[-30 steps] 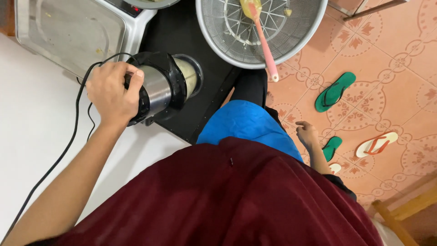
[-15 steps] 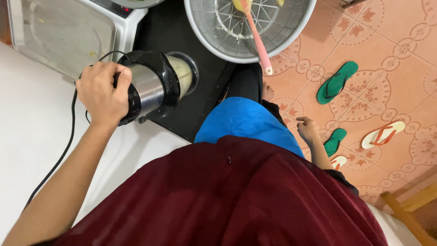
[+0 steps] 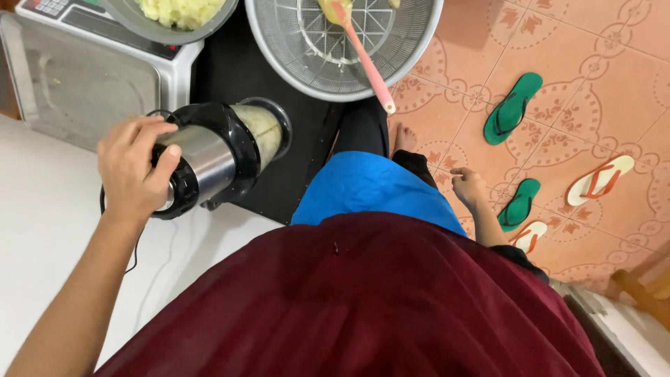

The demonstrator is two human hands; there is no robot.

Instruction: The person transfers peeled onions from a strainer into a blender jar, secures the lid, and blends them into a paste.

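My left hand (image 3: 136,169) grips the steel-and-black base of a blender (image 3: 213,157). The blender is tipped over on its side, and its jar (image 3: 262,127), holding pale yellow mash, points toward a black mat (image 3: 289,178). My right hand (image 3: 467,185) hangs beside my blue-clad leg with its fingers loosely apart and nothing in it. The blender's black cord (image 3: 132,262) trails over the white surface (image 3: 42,230) under my left forearm.
A grey colander (image 3: 279,49) with a pink spatula (image 3: 366,66) in it sits past the jar. A bowl of yellow mash (image 3: 178,14) rests on a steel scale (image 3: 77,84). Green and orange-strapped sandals (image 3: 513,108) lie on the patterned tile floor.
My left hand keeps its grip on the blender base. The view has shifted, so the bowl of mash on the scale shows at the top. My right hand stays at my side.
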